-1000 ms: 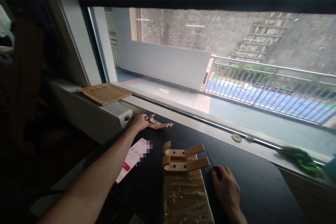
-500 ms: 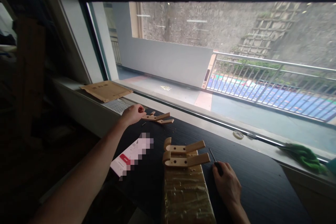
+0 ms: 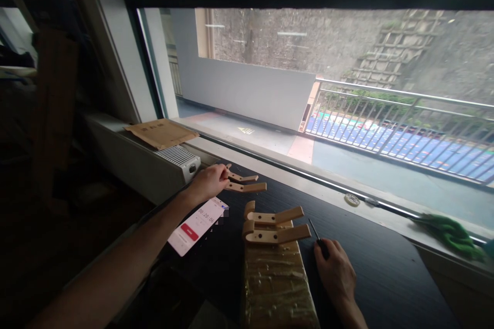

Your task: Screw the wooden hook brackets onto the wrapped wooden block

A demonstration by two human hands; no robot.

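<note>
My right hand (image 3: 336, 270) grips the black handle of a screwdriver (image 3: 318, 235), its thin shaft pointing up and left. Beside it, two curved wooden hooks (image 3: 266, 236) with dark holes lie side by side across the end of a tape-wrapped block (image 3: 276, 288). At the far left of the table, my left hand (image 3: 210, 182) has its fingers closed on the left end of a wooden hook (image 3: 249, 186). Just behind that one lies another wooden hook (image 3: 244, 178), its left part hidden by the fingers.
A phone (image 3: 198, 226) with a timer lies on the dark table (image 3: 370, 247), under my left forearm. A brown envelope (image 3: 162, 133) rests on a vented ledge. Along the window sill are a tape roll (image 3: 352, 200) and a green cloth (image 3: 450, 234).
My left hand has moved right and toward me, bringing one far wooden hook in front of the other. My right hand and the screwdriver stay in place.
</note>
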